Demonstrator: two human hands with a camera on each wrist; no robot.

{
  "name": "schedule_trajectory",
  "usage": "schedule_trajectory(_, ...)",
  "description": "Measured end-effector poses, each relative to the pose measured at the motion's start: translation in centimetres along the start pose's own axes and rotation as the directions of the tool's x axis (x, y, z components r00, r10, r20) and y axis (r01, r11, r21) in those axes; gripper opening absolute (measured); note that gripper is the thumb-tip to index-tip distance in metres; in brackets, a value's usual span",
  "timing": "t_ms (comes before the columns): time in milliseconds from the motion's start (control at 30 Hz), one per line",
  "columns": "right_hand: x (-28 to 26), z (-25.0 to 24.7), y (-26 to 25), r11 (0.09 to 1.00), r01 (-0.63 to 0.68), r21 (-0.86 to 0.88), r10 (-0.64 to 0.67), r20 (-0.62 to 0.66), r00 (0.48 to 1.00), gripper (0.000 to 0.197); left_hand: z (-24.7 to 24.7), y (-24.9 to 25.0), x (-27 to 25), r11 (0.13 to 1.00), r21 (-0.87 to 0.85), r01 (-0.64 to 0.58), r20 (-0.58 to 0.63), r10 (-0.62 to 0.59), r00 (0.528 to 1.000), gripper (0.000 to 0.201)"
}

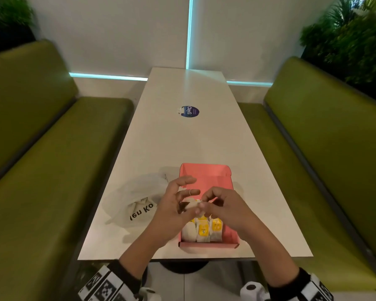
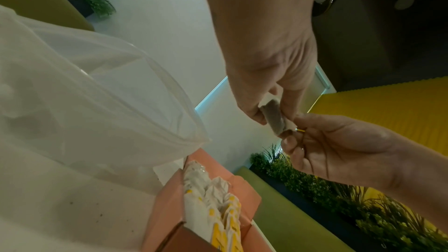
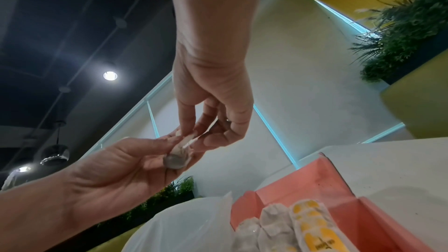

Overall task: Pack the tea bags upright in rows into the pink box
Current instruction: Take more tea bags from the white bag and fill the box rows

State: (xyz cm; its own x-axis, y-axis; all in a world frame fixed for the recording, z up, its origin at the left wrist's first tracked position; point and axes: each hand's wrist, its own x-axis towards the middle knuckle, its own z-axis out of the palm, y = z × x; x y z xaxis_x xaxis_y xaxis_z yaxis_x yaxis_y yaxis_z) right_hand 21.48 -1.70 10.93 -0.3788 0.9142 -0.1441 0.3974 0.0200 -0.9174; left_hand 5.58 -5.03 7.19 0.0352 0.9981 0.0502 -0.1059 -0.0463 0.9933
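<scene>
Tea bag [image 2: 275, 117] — held above the pink box [image 1: 206, 170], pinched between left hand [image 1: 174, 205] and right hand [image 1: 223, 205]. Box on white table [image 1: 182, 137], near end holding upright rows of tea bags [image 1: 203, 230]. Plastic bag [image 1: 139, 196] — just left of box.

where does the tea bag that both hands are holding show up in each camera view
Head: tea bag at lower centre, between both hands, above the pink box.
Left wrist: tea bag right of centre, box below.
Right wrist: tea bag left of centre, box lower right.
Shared landmark: the pink box.
</scene>
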Motion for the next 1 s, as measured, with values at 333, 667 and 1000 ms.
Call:
schedule_trajectory(333,0.1,-1.1,-0.8,0.981,0.078,-0.178,-0.086,-0.034,0.996,0.014,0.5,-0.5,-0.5,0.970,0.245,-0.003,-0.064,0.019,0.998,0.038)
schedule_trajectory(667,1.6,-2.5,0.5,0.902,0.086,-0.424,-0.178,-0.184,0.967,0.025,0.4,-0.1,0.1,0.946,0.323,-0.027,-0.154,0.080,0.985,0.035)
schedule_trajectory(1000,4.6,0.0,7.9,0.732,-0.193,-0.653,0.184,-0.082,0.979,0.014,-0.6,-4.2,0.7,0.879,0.442,0.179,-0.283,-0.052,0.958,0.017)
